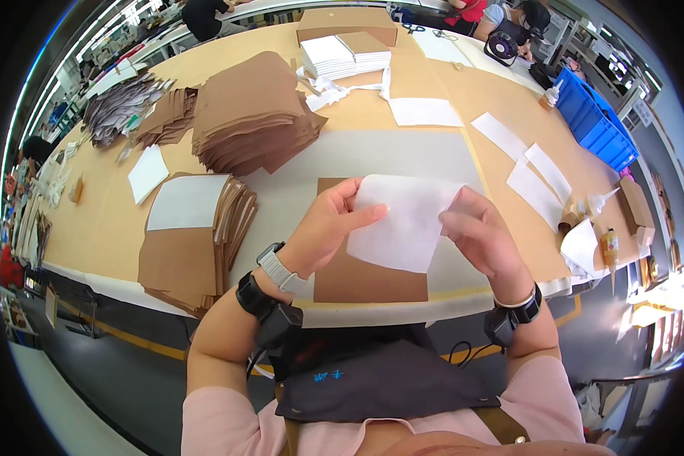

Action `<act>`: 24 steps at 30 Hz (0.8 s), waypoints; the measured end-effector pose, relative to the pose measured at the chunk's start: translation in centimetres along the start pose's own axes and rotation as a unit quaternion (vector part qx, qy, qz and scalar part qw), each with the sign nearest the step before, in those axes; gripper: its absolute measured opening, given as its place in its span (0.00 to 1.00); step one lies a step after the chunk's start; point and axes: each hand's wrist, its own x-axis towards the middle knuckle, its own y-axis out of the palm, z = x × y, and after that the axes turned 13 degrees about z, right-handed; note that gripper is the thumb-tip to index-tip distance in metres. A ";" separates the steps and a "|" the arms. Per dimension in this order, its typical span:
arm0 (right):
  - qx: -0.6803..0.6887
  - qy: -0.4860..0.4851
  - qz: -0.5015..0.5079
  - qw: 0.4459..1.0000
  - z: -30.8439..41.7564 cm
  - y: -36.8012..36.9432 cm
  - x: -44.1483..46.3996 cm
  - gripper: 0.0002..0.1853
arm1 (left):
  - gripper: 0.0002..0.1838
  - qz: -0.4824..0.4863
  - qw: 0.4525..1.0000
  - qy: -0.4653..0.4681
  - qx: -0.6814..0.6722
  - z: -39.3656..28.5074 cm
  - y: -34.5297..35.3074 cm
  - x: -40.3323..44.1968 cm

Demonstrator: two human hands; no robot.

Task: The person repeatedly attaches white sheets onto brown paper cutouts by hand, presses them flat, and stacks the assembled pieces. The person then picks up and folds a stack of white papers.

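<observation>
A white sheet [399, 228] is held up between my two hands, above a brown panel [368, 285] that lies on the grey mat [403, 148] at the table's near edge. My left hand [330, 228] pinches the sheet's left side, thumb on top. At its upper right corner, my right hand [479, 232] has closed fingers on the sheet; they are slightly blurred. The sheet hides the middle of the brown panel. To the left stands a stack of brown panels [178, 262] with a white sheet [188, 201] on top.
A tall brown stack [247, 106] stands behind on the left. White booklets [342, 57] lie at the back. White strips [539, 194], glue bottles [610, 247] and a blue crate [596, 121] are on the right. Other people work near a fan [501, 47] at the back right.
</observation>
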 end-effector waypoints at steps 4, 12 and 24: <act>-0.205 0.065 0.010 0.977 0.4 -0.6 -1.3 0.17 | 0.26 -0.018 0.995 0.034 0.094 -1.4 1.3 -1.6; -0.151 0.073 0.168 0.971 1.3 -2.9 -1.2 0.37 | 0.22 0.193 0.843 0.114 0.488 -3.3 3.3 -2.3; -0.215 0.128 0.180 0.951 0.1 -2.2 -1.4 0.19 | 0.22 0.167 0.831 0.022 0.530 -2.9 2.3 -2.9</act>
